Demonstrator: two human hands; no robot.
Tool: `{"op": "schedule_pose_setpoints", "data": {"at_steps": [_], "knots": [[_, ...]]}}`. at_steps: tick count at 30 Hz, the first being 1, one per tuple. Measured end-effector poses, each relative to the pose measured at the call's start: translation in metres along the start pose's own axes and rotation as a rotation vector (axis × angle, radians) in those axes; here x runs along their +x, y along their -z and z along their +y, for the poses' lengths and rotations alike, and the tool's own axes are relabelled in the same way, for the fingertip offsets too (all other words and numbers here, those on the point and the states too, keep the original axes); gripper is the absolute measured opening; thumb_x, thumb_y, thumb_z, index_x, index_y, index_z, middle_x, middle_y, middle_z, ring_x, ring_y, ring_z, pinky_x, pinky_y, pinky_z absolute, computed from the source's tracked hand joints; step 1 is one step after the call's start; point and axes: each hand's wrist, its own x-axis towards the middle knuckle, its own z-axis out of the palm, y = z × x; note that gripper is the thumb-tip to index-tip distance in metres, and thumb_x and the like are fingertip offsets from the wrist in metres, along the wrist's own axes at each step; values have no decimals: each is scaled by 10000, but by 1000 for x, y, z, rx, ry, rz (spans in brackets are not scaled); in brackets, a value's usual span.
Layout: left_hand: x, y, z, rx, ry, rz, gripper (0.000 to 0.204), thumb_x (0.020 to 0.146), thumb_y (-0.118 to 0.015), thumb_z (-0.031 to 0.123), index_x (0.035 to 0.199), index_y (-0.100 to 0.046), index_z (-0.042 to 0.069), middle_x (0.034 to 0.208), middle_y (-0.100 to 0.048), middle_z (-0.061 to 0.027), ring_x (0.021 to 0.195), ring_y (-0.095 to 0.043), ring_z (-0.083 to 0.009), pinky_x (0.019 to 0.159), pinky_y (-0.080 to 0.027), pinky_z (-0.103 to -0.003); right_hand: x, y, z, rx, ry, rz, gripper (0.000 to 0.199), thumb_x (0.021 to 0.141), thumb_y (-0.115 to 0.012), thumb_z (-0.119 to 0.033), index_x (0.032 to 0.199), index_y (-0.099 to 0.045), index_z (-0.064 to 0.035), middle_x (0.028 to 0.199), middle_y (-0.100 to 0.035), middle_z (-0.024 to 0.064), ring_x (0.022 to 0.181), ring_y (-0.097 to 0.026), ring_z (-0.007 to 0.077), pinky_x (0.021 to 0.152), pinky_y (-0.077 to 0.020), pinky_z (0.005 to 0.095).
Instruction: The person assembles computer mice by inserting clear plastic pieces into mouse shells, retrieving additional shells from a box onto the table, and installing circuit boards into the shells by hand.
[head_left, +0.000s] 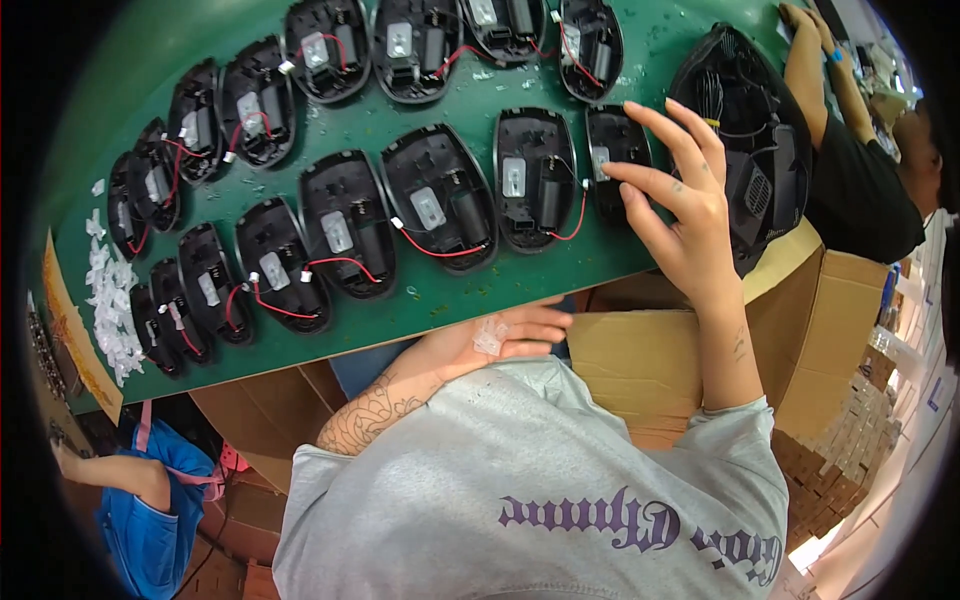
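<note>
My left hand [495,338] lies palm up below the table's near edge, fingers stretched out, with small clear plastic pieces [490,336] resting on the palm. My right hand [690,205] is above the table with its fingers spread. Its index fingertip is at the pale patch on a black oval casing [618,135], the rightmost of the near row; whether it touches cannot be told, and the hand covers part of this casing. Beside it stands another black casing [535,215] with a translucent patch, a dark cylinder and a red wire ending in a white plug.
Several similar casings stand in two curved rows on the green table [450,305]. Translucent scraps [110,300] are heaped at left. A black mesh bag [745,150] lies at right. Cardboard boxes [640,360] stand below the edge. Another person's arm [805,70] reaches in at upper right.
</note>
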Motion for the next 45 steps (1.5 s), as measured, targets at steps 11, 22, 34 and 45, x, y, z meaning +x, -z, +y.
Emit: {"op": "schedule_pose_setpoints", "data": {"at_steps": [11, 22, 34, 45], "knots": [[-89, -74, 26, 1799, -108, 72, 269, 997, -500, 253, 902, -609, 25, 773, -633, -109, 610, -549, -289, 619, -472, -396, 4, 22, -16, 211, 76, 234, 211, 743, -631, 8, 912, -733, -67, 1260, -621, 98, 1270, -481, 340, 1079, -396, 457], [-263, -136, 154, 1706, -991, 1882, 228, 945, -539, 209, 879, -603, 0, 724, -593, -96, 638, -518, -229, 638, -441, -348, -3, 26, -6, 264, -51, 295, 166, 754, -650, 16, 887, -714, -60, 1205, -634, 78, 1217, -511, 311, 1014, -434, 423], [-322, -59, 231, 1978, -895, 2010, 190, 905, -565, 183, 1006, -652, 47, 992, -627, -124, 839, -606, -318, 756, -490, -396, -4, 32, -7, 428, -40, 272, 145, 762, -651, 18, 880, -707, -44, 1092, -675, 61, 1129, -572, 285, 977, -457, 397], [-249, -117, 174, 2135, -1270, 1638, 280, 916, -589, 154, 1167, -630, 36, 1198, -619, -117, 1076, -604, -299, 930, -477, -367, -6, 30, -9, 452, 56, 276, 127, 780, -648, 10, 883, -717, -19, 1038, -688, 68, 1037, -599, 264, 914, -480, 360]]}}
